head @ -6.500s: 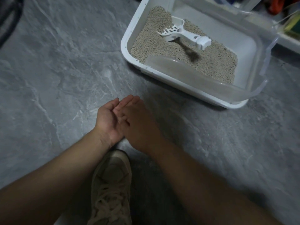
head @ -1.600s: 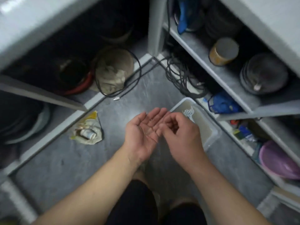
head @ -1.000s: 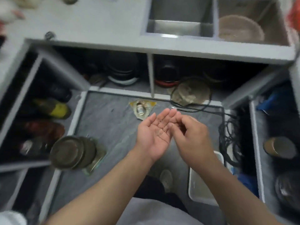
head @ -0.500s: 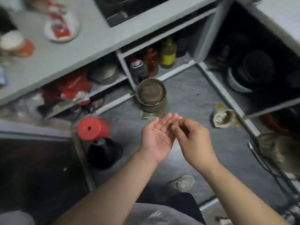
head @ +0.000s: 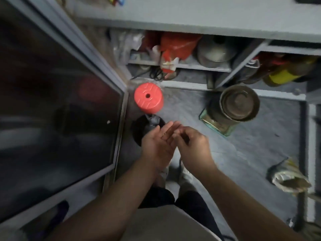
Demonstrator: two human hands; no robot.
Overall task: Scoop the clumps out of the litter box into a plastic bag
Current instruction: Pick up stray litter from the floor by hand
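The left hand [head: 159, 145] is being held palm up with its fingers [head: 167, 129] straight and together. Tiny grains seem to be lying on them, but this is hard to make out. The right hand [head: 192, 146] is being held beside it, fingers curled; whether anything is being pinched cannot be told. A black bag-lined bin [head: 147, 127] is sitting just past the left fingers, nearer that hand. The litter box is not being shown.

Left hand [head: 159, 145]: palm up, fingers straight.
Right hand [head: 192, 146]: fingers curled, tips at the left palm.
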